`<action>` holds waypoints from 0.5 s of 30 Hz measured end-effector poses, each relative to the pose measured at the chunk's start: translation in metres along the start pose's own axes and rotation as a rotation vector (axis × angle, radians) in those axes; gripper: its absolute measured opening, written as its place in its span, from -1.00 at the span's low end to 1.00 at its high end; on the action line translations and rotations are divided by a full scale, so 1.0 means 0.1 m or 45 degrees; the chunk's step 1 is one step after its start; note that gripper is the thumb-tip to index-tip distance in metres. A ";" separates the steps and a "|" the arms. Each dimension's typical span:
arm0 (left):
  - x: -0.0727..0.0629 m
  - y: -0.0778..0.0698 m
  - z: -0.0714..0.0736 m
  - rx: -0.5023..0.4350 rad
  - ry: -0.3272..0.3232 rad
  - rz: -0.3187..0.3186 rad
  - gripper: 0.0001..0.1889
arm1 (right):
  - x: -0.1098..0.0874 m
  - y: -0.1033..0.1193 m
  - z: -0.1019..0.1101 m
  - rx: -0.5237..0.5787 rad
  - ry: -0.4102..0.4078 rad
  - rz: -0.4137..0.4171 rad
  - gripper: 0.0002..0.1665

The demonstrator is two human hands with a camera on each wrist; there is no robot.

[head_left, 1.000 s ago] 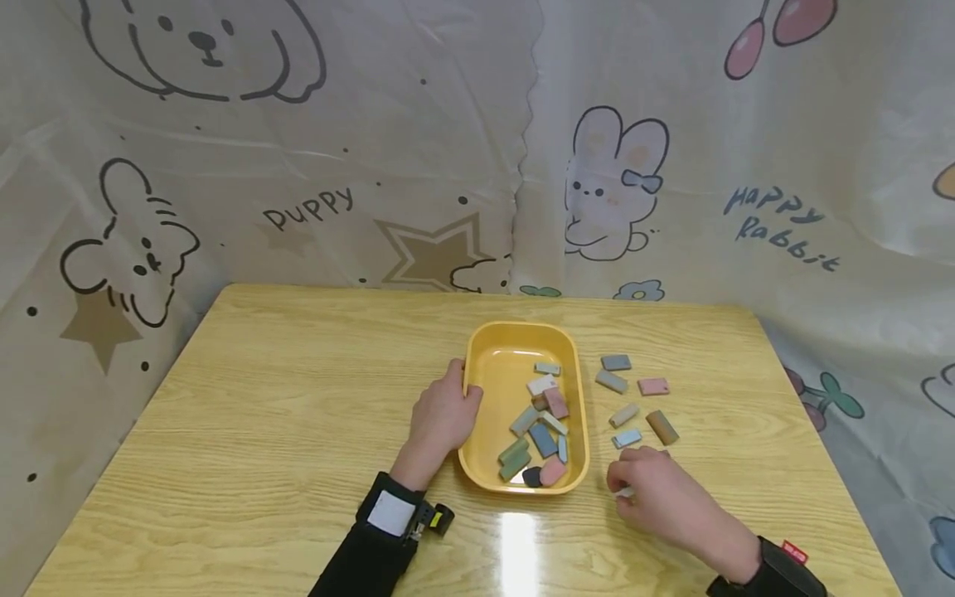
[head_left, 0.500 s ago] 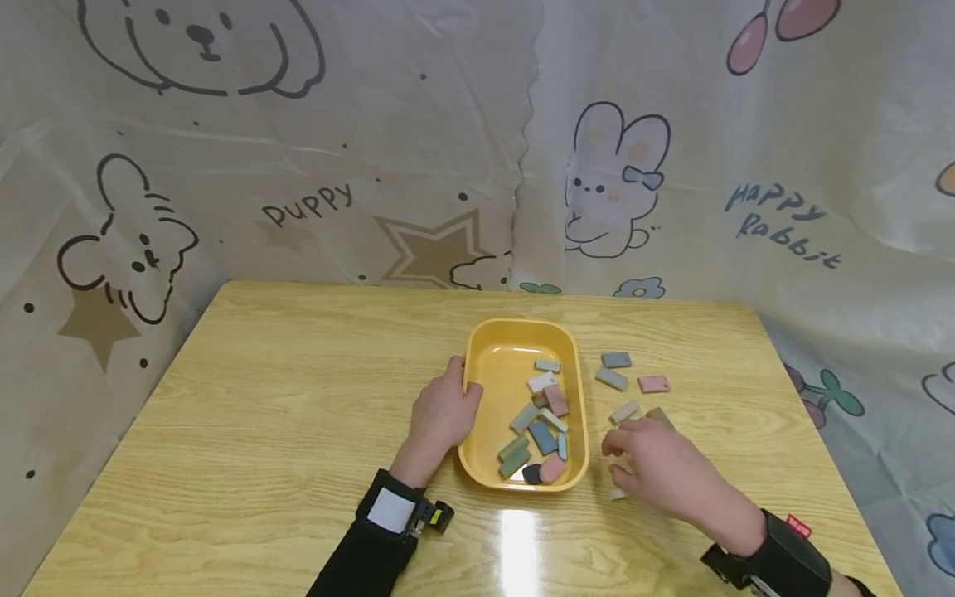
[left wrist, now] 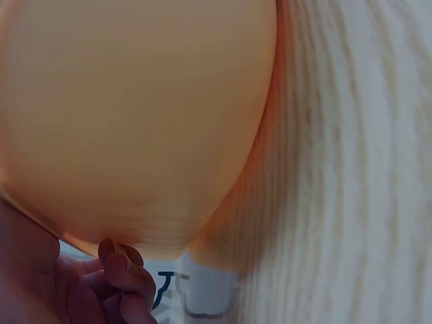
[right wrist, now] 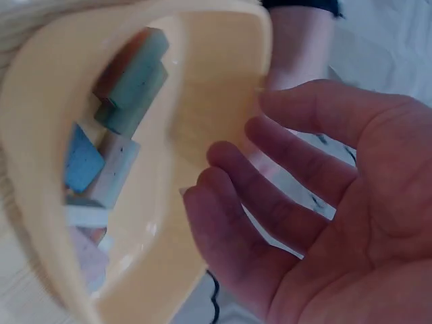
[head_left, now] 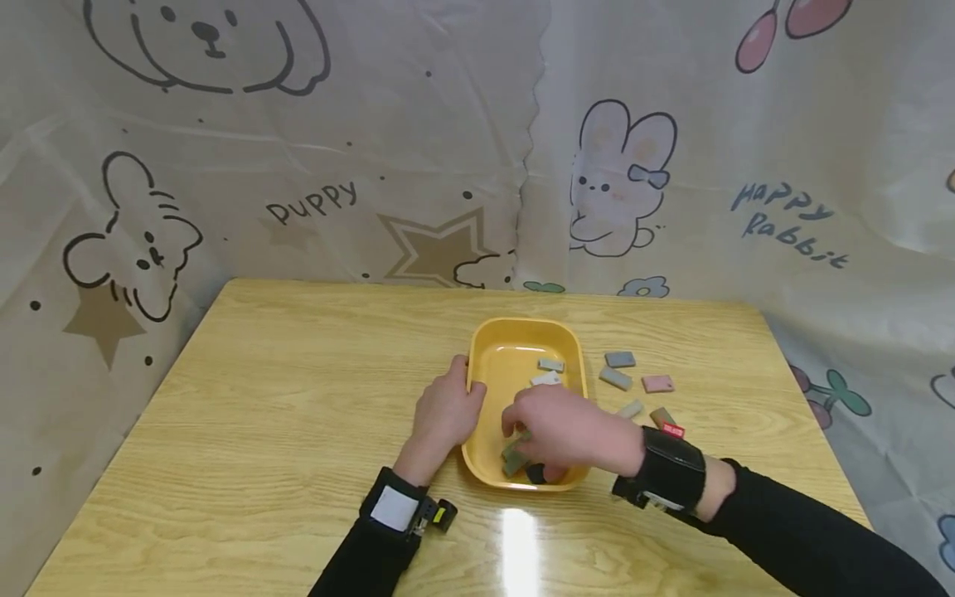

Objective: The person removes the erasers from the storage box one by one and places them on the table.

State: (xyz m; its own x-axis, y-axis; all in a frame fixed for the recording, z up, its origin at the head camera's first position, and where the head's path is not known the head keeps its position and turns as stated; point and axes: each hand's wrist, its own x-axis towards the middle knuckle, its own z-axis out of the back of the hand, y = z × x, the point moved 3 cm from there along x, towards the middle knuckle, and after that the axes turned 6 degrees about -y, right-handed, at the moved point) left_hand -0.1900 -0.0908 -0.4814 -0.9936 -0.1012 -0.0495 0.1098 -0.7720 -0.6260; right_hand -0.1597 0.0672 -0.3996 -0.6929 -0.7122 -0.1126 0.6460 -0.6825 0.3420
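Note:
A yellow plastic tray (head_left: 492,394) stands on the table, holding several small rectangular blocks. My left hand (head_left: 448,410) grips its left rim; in the left wrist view, curled fingertips (left wrist: 128,273) show under the edge of the tray. Over the front half of the tray hovers my right hand (head_left: 555,423), fingers loosely bent and nothing visible between them in the right wrist view. Below it lie green blocks (right wrist: 138,84), a blue block (right wrist: 82,162) and a pink block (right wrist: 88,260). A dark piece (head_left: 535,473) shows at the tray's front end.
Right of the tray lie loose blocks: a blue-grey one (head_left: 619,359), a grey one (head_left: 615,379), a pink one (head_left: 658,384), a beige one (head_left: 630,410) and a brown one (head_left: 661,416). The right wrist hides some table. A printed curtain (head_left: 418,124) hangs behind.
My right hand has moved left from the loose blocks beside the tray to above the tray. My left hand has kept its grip on the rim, and the tray has stayed put.

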 end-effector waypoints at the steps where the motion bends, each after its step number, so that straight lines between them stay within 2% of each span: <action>1: 0.00 0.00 0.00 -0.008 0.007 0.004 -0.52 | 0.06 0.02 -0.03 -0.014 0.029 -0.019 -0.84; 5: 0.00 0.02 0.00 -0.023 0.031 0.014 -0.50 | 0.22 0.04 -0.18 -0.055 0.142 -0.120 -0.90; 7: 0.00 0.02 0.00 -0.019 0.034 0.014 -0.49 | 0.28 0.03 -0.24 -0.060 0.183 -0.158 -0.85; 10: 0.01 0.02 0.00 -0.011 0.030 0.014 -0.49 | 0.35 0.02 -0.30 -0.074 0.192 -0.126 -0.74; 15: 0.02 0.04 -0.01 0.002 0.030 0.022 -0.49 | 0.42 0.04 -0.37 -0.112 0.173 -0.017 -0.75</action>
State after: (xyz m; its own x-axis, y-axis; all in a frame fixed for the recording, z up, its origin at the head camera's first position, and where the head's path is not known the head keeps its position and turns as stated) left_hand -0.1910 -0.0935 -0.4844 -0.9919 -0.1001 -0.0786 0.1273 -0.7714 -0.6235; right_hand -0.1743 0.0290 -0.4375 -0.6558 -0.7144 -0.2440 0.6664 -0.6997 0.2575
